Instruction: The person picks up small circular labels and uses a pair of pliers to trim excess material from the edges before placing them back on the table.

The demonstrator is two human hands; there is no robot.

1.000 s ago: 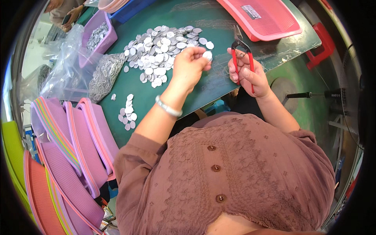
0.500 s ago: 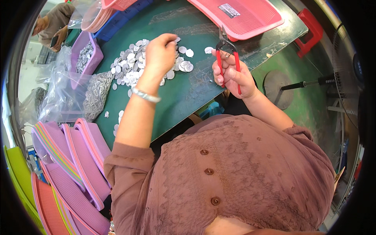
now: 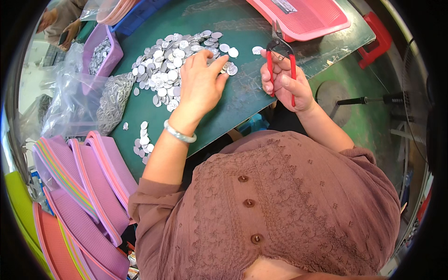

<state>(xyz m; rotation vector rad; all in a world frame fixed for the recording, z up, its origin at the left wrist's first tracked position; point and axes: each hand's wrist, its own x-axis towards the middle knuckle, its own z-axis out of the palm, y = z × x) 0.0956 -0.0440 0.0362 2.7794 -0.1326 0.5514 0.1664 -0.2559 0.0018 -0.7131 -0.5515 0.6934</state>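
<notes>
Green tabletop: your left hand splayed at 11-o'clock silvery discs, right hand clamping 1-o'clock red-handled pliers. Likely picking; pinch one.

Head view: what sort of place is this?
Probably a workshop or small-parts assembly area: a scuffed green worktable with a heap of silvery discs, a red-handled plier-like tool and stacked plastic baskets.

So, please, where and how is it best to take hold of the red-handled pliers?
The pliers are probably best gripped around both red handles, coming from the person's side, as the right hand holds them. The long handles point toward the person and stand apart, while the narrow nose points away.
</notes>
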